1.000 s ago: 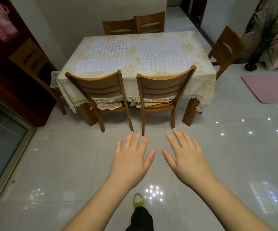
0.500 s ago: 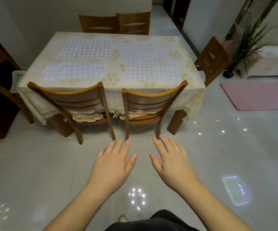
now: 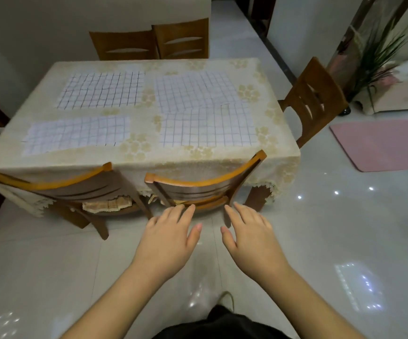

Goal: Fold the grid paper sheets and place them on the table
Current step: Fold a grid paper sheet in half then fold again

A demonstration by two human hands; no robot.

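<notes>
1. My left hand and right hand hang palm-down over the floor, fingers straight and spread, holding nothing
2. Four grid paper sheets lie flat and unfolded on the table: one by the near-left corner, one toward the far-left corner, and two on the right half, the far one overlapped by the near one
3. Two chairs stand against the near edge; the right chair sits between my hands and the sheets
4. Risks as I judge them: reaching over that chair back could knock it, and pulling the near-right sheet may drag the overlapped one or ruck the tablecloth
</notes>
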